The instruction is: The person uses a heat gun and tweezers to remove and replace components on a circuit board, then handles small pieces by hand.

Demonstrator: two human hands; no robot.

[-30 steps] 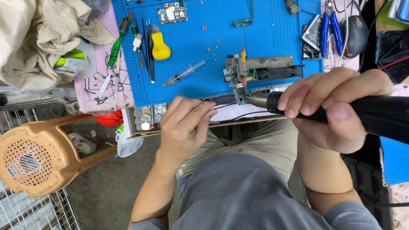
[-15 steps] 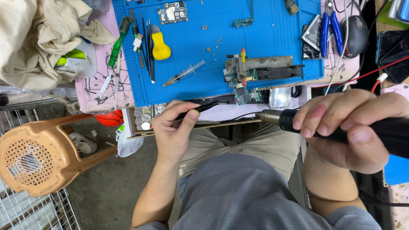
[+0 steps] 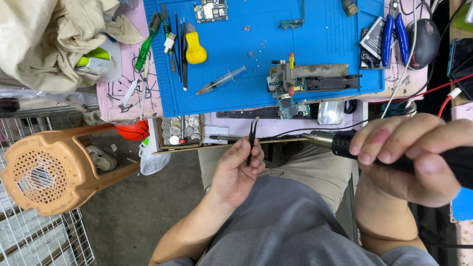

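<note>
My left hand (image 3: 235,170) holds black tweezers (image 3: 252,139), their tips pointing up toward the near edge of the desk. My right hand (image 3: 411,157) grips the black handle of a hot-air tool (image 3: 340,142), whose metal nozzle points left, level with the desk edge. Beyond them, on the blue work mat (image 3: 236,54), a small circuit board (image 3: 288,101) sits clamped in a metal holder (image 3: 315,79). Both hands hover over my lap, short of the mat.
A syringe (image 3: 221,80), a yellow-handled tool (image 3: 195,49), screwdrivers, blue pliers (image 3: 394,29) and another board (image 3: 211,10) lie on the mat. A small open box of coins (image 3: 177,130) sits at the desk edge. An orange plastic stool (image 3: 47,170) stands left, cloth (image 3: 54,39) above it.
My left hand has drawn back from the desk edge and turned the tweezers upright. My right hand with the hot-air tool has shifted right and a little lower.
</note>
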